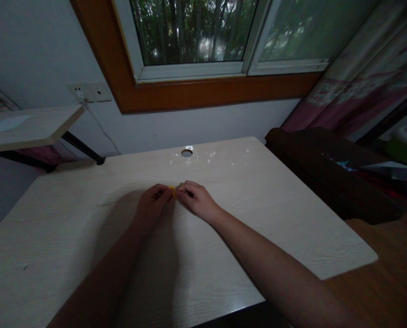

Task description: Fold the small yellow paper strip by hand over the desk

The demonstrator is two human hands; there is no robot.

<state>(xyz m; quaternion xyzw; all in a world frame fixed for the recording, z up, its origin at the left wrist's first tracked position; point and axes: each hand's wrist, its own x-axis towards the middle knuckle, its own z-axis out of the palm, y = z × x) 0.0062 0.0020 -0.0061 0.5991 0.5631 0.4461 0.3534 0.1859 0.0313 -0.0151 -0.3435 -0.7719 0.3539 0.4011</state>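
A small yellow thing [172, 190] shows between my two hands, just above or on the pale wooden table [244, 191]. Its kind is too small and too covered by fingers to tell. My left hand [152, 202] pinches it from the left with thumb and fingers. From the right, my right hand [196, 198] closes its fingertips on its other edge. Both hands are almost touching each other at the yellow piece. Shadows of the arms fall across the tabletop on the left.
A round cable hole [186, 153] lies near the table's back edge. At the left stands a raised shelf [53, 125] on black legs. Behind are a wall socket [89, 92] with a cord and a window. Dark furniture [312, 173] sits beyond the right edge.
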